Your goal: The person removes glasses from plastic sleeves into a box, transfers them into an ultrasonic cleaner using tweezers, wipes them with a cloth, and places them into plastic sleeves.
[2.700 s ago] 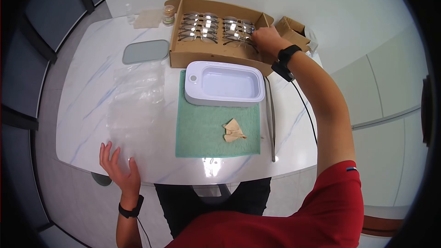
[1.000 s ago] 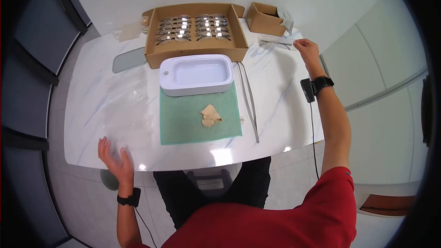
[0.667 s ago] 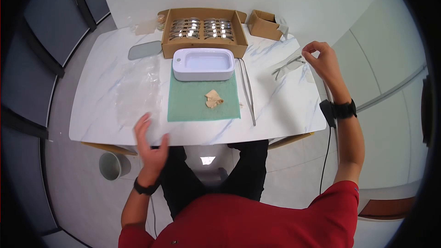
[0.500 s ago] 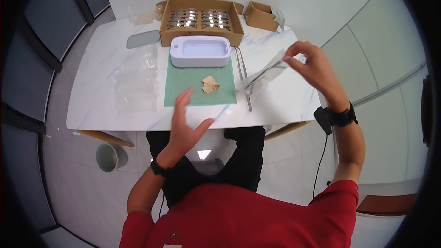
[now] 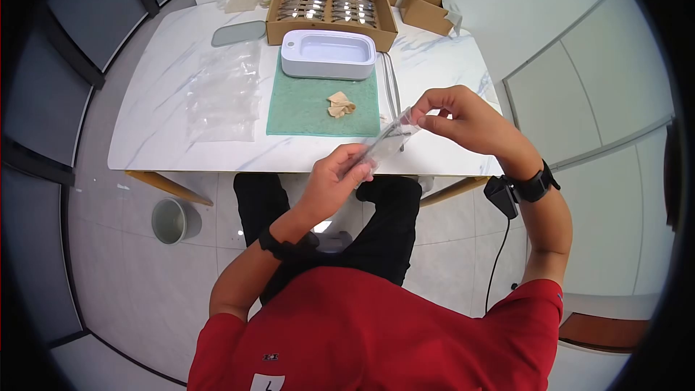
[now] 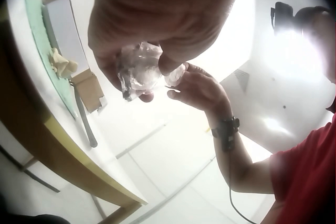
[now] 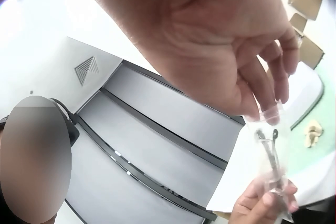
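Both hands hold a clear plastic bag (image 5: 391, 141) above the table's front edge. Inside it is a pair of glasses (image 7: 271, 153), whose dark temple tips show through the plastic in the right wrist view. My left hand (image 5: 337, 181) grips the lower end of the bag around the glasses, thumb on top. With thumb and fingertips my right hand (image 5: 463, 122) pinches the bag's upper end. In the left wrist view the crinkled plastic (image 6: 142, 69) shows beneath the left palm, and the glasses are hard to make out there.
A cardboard box (image 5: 387, 32) of several glasses stands at the back, behind a white tub-shaped cleaner (image 5: 329, 65) on a green towel (image 5: 311, 116). A tan cloth (image 5: 340, 105) lies on the towel. Plastic bags (image 5: 224, 94) lie left; a grey strap (image 5: 392, 83), lid (image 5: 239, 32) and small carton (image 5: 426, 11) are near.
The right hand reached into the box, then brought the bagged glasses out to the right and back toward the body. The left hand rose from the left and took hold of the bag's lower end.
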`<state>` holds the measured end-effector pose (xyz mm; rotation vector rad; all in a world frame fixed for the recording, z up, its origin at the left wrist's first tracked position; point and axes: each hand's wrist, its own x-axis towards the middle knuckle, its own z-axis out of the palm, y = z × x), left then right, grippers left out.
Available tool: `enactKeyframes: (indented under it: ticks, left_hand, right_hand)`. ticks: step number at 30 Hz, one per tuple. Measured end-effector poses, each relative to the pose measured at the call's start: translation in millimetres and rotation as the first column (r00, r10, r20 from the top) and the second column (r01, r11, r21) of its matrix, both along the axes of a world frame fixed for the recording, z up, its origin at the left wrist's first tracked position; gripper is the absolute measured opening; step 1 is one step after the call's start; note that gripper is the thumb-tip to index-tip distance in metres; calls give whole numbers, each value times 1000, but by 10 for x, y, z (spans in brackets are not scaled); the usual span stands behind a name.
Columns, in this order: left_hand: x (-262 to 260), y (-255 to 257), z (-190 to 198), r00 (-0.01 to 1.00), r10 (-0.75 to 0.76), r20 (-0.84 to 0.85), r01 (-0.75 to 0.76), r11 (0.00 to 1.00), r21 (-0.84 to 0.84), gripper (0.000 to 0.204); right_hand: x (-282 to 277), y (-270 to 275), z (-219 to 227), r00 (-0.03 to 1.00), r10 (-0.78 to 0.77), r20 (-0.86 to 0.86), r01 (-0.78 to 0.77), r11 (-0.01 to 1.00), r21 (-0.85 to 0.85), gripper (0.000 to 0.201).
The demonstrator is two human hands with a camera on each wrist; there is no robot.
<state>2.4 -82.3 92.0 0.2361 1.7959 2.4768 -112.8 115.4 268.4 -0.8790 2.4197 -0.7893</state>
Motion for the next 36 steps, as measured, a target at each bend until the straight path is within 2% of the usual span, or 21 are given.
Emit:
enactKeyframes:
  ticks: [6,8,18,23,25,30,33,35,36]
  left_hand:
    - [4,-14,-101,999,0,-54,-1,1000,-7,30]
    - [8,-11,-116,999,-4,-49,3,1000,-8,30]
    - [-5,-42,-109,1000,-25,-14,24,997,-79,29]
    - [7,-33,-40,1000,14,12,-13,996,-84,28]
    - [-9,-39,-47,999,-37,16,39,988,-146,29]
    - [-11,-72,-72,995,-88,45,93,987,-133,29]
    - [12,-155,-66,994,-69,80,78,992,-104,28]
    - [34,-203,-80,993,-46,108,57,994,-94,28]
    - [32,-222,-81,994,-19,107,28,996,-88,27]
  right_hand:
    - [-25,44,-260,992,68,102,-53,988,-145,9]
    - [-5,53,-308,983,7,183,28,981,-190,10]
    - [-3,91,-485,987,-97,129,115,984,-138,20]
    - [8,105,-606,958,-108,267,165,966,-201,16]
    - [0,127,-639,955,-101,279,155,971,-180,15]
    - [49,200,-684,928,-119,353,172,978,-122,14]
    - [56,266,-725,911,-164,379,243,955,-171,15]
    - [59,316,-745,881,-238,409,362,896,-256,14]
    - [45,339,-758,880,-236,412,360,898,-254,14]
